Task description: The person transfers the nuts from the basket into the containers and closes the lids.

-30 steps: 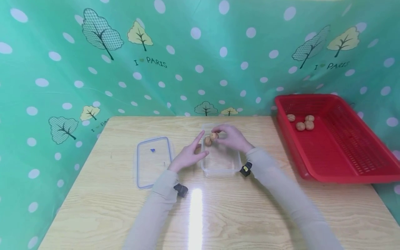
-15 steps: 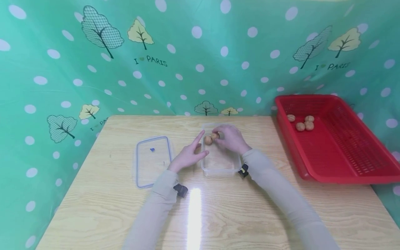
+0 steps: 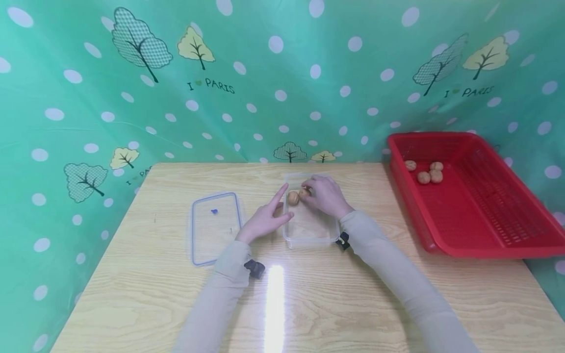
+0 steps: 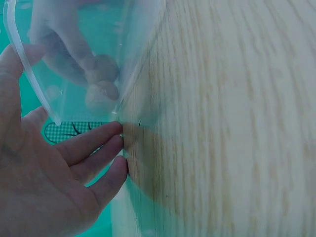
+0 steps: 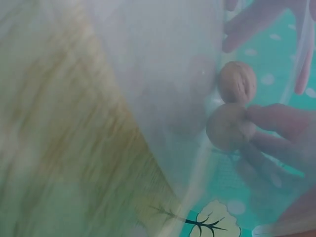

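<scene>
A clear plastic food container [image 3: 311,240] stands on the wooden table, its top uncovered. Inside, near the far left corner, one walnut [image 3: 293,198] lies on the bottom. My right hand [image 3: 326,197] reaches in over the rim and pinches a second walnut [image 5: 228,127] with thumb and fingertips, right against the first. My left hand [image 3: 265,221] is at the container's left wall. Its fingers are straight and spread, with index and thumb at the rim. In the left wrist view, the other fingertips [image 4: 116,128] come down at the table beside the wall.
Left of the left hand lies a clear lid [image 3: 216,240] with a blue seal and a small blue mark. A large red basket [image 3: 430,235] stands at the right with several walnuts [image 3: 423,177] in its far left corner. A green patterned cloth [image 3: 247,73] hangs behind the table.
My right hand has lowered the walnut slightly and moved it a little to the right, beside the other one. The left hand has stayed in place at the container.
</scene>
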Available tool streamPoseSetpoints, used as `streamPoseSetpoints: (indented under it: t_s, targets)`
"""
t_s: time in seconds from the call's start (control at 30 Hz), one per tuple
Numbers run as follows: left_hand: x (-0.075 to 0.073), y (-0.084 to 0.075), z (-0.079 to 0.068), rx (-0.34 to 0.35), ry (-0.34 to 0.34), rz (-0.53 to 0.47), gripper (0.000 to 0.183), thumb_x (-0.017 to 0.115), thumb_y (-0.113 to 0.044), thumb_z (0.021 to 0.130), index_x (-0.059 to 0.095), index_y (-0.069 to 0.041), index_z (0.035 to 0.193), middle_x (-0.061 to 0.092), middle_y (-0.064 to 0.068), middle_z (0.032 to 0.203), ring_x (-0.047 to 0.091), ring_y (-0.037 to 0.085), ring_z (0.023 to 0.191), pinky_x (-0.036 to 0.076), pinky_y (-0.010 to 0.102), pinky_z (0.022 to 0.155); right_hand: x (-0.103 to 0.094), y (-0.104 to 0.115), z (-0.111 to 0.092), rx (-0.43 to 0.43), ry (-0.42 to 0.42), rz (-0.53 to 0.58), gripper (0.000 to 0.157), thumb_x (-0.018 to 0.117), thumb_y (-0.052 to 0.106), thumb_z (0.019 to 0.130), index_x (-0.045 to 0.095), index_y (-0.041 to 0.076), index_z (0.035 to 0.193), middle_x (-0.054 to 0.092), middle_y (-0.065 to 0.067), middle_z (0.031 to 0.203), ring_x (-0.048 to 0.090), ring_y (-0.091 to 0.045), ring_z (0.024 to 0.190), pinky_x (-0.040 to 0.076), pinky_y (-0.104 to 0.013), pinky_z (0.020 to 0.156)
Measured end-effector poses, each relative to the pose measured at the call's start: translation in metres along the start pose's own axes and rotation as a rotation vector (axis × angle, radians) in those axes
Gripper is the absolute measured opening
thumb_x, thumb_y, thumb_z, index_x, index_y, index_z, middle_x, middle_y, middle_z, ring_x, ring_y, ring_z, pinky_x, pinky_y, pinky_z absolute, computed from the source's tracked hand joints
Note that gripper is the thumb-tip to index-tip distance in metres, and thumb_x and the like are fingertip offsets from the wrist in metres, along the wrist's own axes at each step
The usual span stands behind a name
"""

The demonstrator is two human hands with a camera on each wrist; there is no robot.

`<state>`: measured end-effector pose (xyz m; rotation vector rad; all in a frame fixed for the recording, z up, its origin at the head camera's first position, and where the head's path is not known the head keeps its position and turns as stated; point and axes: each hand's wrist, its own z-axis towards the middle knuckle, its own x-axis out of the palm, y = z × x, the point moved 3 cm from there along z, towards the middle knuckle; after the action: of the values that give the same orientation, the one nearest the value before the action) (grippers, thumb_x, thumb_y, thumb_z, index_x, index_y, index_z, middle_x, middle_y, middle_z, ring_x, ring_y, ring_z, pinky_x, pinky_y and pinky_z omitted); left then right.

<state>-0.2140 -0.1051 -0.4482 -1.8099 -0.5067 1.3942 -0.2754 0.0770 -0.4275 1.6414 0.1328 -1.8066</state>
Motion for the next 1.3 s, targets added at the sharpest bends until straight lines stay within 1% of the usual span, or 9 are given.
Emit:
streamPoseSetpoints:
  t_s: [0.1,0.23,0.37,0.43,0.57,0.73,0.83,1.03,1.3]
  targets:
    - [0.001,0.001,0.000,0.002,0.001,-0.006,0.081,0.059,-0.043,0.094,0.007,-0.036,0.156,0.046,0.024,0.140,0.046,0.038,0.127,0.032,0.061,0.104,0.000,-0.002,0.001,0.018,0.006,0.038,0.032,0.071,0.023,0.089,0.068,0.004,0.115,0.067,-0.010,0.110,0.059,-0.025,0.101,0.037,-0.045,0.103]
    - [0.002,0.002,0.000,0.005,-0.001,-0.015,0.081,0.059,-0.043,0.094,0.007,-0.037,0.156,0.044,0.024,0.142,0.045,0.036,0.128,0.032,0.062,0.104,0.000,-0.005,0.000,0.063,0.006,0.152,0.037,0.071,0.023,0.089,0.064,0.006,0.121,0.062,-0.010,0.123,0.054,-0.029,0.115,0.035,-0.048,0.105]
    - [0.002,0.001,0.000,0.004,-0.003,-0.009,0.080,0.058,-0.043,0.094,0.007,-0.035,0.156,0.044,0.024,0.142,0.045,0.038,0.128,0.031,0.064,0.103,-0.002,-0.009,-0.003,0.087,-0.027,0.304,0.038,0.070,0.017,0.089,0.061,0.007,0.125,0.060,-0.010,0.126,0.051,-0.028,0.118,0.037,-0.047,0.104]
    - [0.003,0.001,0.001,0.005,-0.003,-0.001,0.080,0.058,-0.042,0.095,0.008,-0.034,0.156,0.045,0.024,0.141,0.046,0.040,0.127,0.031,0.064,0.103,-0.004,-0.011,-0.004,0.078,-0.056,0.370,0.038,0.069,0.012,0.089,0.060,0.006,0.125,0.060,-0.010,0.124,0.052,-0.027,0.117,0.038,-0.045,0.104]
    - [0.003,-0.001,0.000,0.006,-0.002,0.006,0.080,0.058,-0.042,0.095,0.007,-0.035,0.156,0.045,0.024,0.141,0.046,0.041,0.127,0.031,0.064,0.103,-0.012,-0.016,-0.009,0.054,-0.113,0.464,0.038,0.067,0.008,0.090,0.059,0.005,0.126,0.059,-0.011,0.125,0.051,-0.027,0.117,0.037,-0.046,0.104]
    - [0.002,-0.002,-0.001,-0.007,-0.002,-0.002,0.080,0.059,-0.041,0.095,0.007,-0.037,0.156,0.044,0.024,0.142,0.045,0.041,0.127,0.031,0.063,0.104,-0.023,-0.021,-0.016,0.041,-0.156,0.497,0.039,0.068,0.006,0.088,0.060,0.004,0.126,0.058,-0.011,0.124,0.050,-0.027,0.115,0.038,-0.049,0.103]
    - [0.001,-0.002,-0.001,-0.006,-0.005,-0.008,0.080,0.058,-0.040,0.095,0.006,-0.036,0.156,0.044,0.024,0.142,0.045,0.039,0.128,0.031,0.063,0.103,-0.028,-0.024,-0.022,0.054,-0.163,0.515,0.038,0.068,0.004,0.087,0.060,0.004,0.124,0.059,-0.010,0.121,0.051,-0.025,0.112,0.038,-0.048,0.102]
    - [0.002,-0.002,-0.001,-0.002,-0.007,-0.014,0.080,0.058,-0.039,0.096,0.006,-0.035,0.156,0.043,0.024,0.142,0.044,0.040,0.128,0.029,0.064,0.104,-0.035,-0.029,-0.034,0.057,-0.168,0.551,0.036,0.067,0.001,0.087,0.060,0.000,0.122,0.059,-0.013,0.120,0.053,-0.027,0.109,0.040,-0.045,0.101]
    - [0.003,-0.002,-0.002,-0.006,-0.010,-0.016,0.079,0.058,-0.036,0.096,0.006,-0.034,0.156,0.042,0.024,0.143,0.044,0.039,0.129,0.029,0.065,0.104,-0.046,-0.035,-0.045,0.045,-0.170,0.510,0.035,0.068,0.002,0.087,0.061,0.002,0.121,0.059,-0.012,0.119,0.054,-0.027,0.106,0.043,-0.046,0.098]
